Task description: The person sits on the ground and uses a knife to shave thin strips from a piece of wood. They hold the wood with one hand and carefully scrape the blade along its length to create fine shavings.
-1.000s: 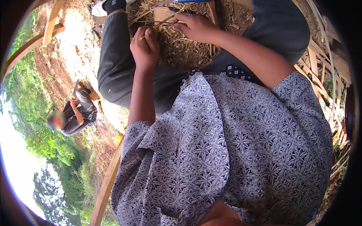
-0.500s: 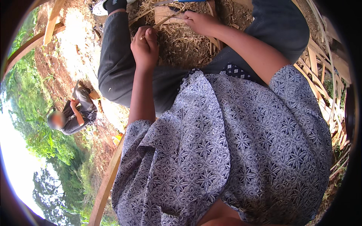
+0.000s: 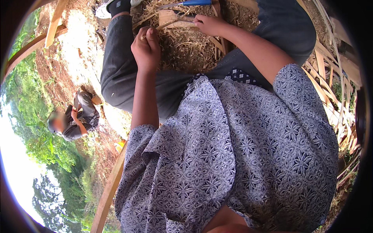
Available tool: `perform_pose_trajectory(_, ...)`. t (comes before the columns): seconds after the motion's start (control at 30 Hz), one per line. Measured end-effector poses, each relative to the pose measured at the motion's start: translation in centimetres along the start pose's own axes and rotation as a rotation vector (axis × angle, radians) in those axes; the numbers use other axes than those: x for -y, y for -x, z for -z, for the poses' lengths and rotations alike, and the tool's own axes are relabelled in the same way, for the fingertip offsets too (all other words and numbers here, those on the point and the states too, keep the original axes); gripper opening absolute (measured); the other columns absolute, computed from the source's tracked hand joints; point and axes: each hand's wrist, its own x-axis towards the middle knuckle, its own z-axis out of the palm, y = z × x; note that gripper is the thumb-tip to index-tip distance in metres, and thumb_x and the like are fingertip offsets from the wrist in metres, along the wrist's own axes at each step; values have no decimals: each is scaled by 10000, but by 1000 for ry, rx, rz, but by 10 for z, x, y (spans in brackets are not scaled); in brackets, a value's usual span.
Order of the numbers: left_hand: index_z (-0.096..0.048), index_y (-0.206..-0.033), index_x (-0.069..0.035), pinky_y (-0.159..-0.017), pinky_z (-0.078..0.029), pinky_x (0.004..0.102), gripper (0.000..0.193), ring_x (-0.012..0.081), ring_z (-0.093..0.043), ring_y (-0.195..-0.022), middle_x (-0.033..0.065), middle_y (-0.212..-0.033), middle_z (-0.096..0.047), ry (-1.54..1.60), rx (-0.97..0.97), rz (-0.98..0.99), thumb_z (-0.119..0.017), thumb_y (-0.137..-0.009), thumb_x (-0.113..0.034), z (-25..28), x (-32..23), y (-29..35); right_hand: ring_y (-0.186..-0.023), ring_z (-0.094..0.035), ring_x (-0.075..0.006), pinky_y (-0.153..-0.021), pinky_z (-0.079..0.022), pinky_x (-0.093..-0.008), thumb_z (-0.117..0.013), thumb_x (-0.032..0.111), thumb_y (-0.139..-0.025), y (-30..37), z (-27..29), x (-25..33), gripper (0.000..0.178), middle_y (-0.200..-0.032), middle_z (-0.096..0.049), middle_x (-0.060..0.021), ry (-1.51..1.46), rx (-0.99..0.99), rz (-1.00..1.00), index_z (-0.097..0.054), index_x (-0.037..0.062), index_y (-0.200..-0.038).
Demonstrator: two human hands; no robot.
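Observation:
My left hand (image 3: pixel 146 48) is closed in a fist around a thin bamboo or wood strip (image 3: pixel 168 24), whose free end points right toward the other hand. My right hand (image 3: pixel 210 25) is closed on a knife; its narrow blade (image 3: pixel 185 20) points left and lies close to the strip's far end. Whether blade and strip touch, I cannot tell. Beneath them a pale wooden block (image 3: pixel 165 16) rests among shavings, between my bent legs. The knife's handle is hidden in my fingers.
A blue-handled tool (image 3: pixel 197 2) with a metal blade lies just beyond the block. Curled shavings (image 3: pixel 190 42) cover the soil. Split strips (image 3: pixel 324 73) are piled at the right. A long wooden pole (image 3: pixel 110 190) slants at the left; another person (image 3: pixel 79 116) sits farther off.
My right hand has shifted slightly right and down with the knife, baring more of the block. My left hand has drifted a little left, still gripping the strip.

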Motion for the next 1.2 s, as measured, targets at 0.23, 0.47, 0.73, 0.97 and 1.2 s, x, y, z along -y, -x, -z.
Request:
perform_pose_trajectory(0.23, -631, -866, -36, -600, -493, 298, 239, 182, -625, -601, 65, -675, -625, 38, -17, -9, -513, -1027, -166, -1, 9, 6, -675, -667, -228, -653, -505, -427, -508, 319, -1012, 25, 5, 31, 240, -734, -652, -80, -169, -84, 69, -613, 172, -1170)
perform_pose_trajectory(0.47, -644, -868, -52, -603, -486, 299, 329, 146, -614, -607, 33, -662, -617, 51, -9, 28, -447, -1055, -239, 0, 8, 8, -626, -636, -271, -633, -494, -409, -524, 312, -1012, 25, 20, 42, 228, -719, -635, -107, -53, -151, 155, -597, 169, -1173)
perform_pose_trajectory(0.73, -646, -859, -57, -602, -488, 304, 324, 158, -618, -599, 37, -668, -626, -6, -9, -24, -446, -1047, -228, -6, 19, 8, -706, -675, -274, -667, -512, -436, -510, 326, -994, 6, 12, 25, 236, -787, -672, -105, 145, -16, 12, -630, 170, -1124)
perform_pose_trajectory(0.97, -643, -833, -51, -575, -481, 326, 336, 173, -615, -580, 43, -651, -615, -22, -47, -12, -426, -1043, -199, -5, 9, 4, -588, -606, -224, -593, -460, -410, -507, 328, -1023, 8, 7, 20, 234, -693, -603, -97, -1, -36, 29, -592, 164, -1167)
perform_pose_trajectory(1.2, -669, -859, -44, -584, -489, 299, 340, 158, -636, -598, 39, -654, -637, 28, -17, 52, -437, -1045, -208, -1, 6, 4, -555, -581, -188, -545, -428, -395, -504, 327, -1027, 19, 28, 36, 245, -639, -576, -75, -7, 58, -34, -604, 182, -1197)
